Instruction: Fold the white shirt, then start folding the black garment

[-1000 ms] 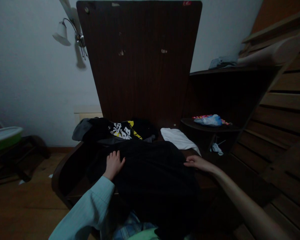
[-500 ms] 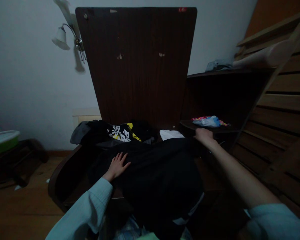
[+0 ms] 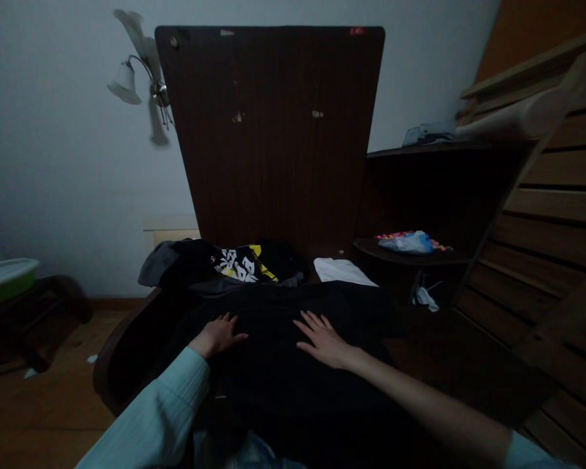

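A black garment (image 3: 283, 365) lies spread over a dark wooden surface in front of me. My left hand (image 3: 219, 335) rests flat on its left part, fingers stretched out. My right hand (image 3: 325, 340) lies flat on the garment's middle, fingers spread. Neither hand holds anything. Behind the garment sits a heap of dark clothes with a white and yellow print (image 3: 239, 264). A folded white cloth (image 3: 342, 270) lies to the right of that heap.
A tall dark wooden board (image 3: 273, 130) stands upright behind the clothes. A wall lamp (image 3: 127, 81) hangs at the left. A dark shelf (image 3: 410, 257) at the right carries a blue and white packet (image 3: 405, 242). Wooden slats (image 3: 557, 215) run along the far right.
My right hand has come back from the garment's far right corner near the shelf to its middle and now lies flat. The garment's right side is spread out. My left hand has barely shifted.
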`<state>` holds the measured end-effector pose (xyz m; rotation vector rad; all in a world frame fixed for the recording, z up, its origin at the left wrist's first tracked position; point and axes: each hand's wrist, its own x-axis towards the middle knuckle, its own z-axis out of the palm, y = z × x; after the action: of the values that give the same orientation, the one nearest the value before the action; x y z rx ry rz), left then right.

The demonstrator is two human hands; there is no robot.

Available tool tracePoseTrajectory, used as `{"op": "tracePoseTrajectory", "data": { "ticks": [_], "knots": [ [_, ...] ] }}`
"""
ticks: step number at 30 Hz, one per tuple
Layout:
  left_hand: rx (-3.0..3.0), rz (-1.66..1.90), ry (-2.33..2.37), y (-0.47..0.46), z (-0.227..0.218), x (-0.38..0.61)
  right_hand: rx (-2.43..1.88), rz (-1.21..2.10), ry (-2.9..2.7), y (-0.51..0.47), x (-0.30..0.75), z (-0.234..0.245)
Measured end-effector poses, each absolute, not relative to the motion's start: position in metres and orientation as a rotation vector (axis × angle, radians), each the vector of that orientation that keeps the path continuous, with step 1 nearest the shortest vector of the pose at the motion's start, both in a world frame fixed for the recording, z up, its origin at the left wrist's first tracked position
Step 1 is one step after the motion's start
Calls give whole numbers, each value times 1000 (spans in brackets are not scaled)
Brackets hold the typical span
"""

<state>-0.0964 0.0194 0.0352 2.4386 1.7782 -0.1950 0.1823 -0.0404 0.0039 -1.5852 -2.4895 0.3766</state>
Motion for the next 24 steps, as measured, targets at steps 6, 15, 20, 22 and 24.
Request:
{"op": "tracePoseTrajectory", "data": {
  "ticks": [6,15,20,22,24],
  "knots": [
    [2508,-109,1759,29,54,-92,-1681,337,-2418,-51,193,1],
    [2385,-12,2025,54,39,-137,-1630,395,-2466,-29,197,23],
    [2306,-47,2001,70,46,-146,-1198,446,-2647,-25,156,27],
    [2298,-54,1957,75,55,-148,-1101,449,-2660,-23,144,25],
    [2245,-8,1852,79,63,-151,-1051,472,-2647,-19,135,23]
  ]
}}
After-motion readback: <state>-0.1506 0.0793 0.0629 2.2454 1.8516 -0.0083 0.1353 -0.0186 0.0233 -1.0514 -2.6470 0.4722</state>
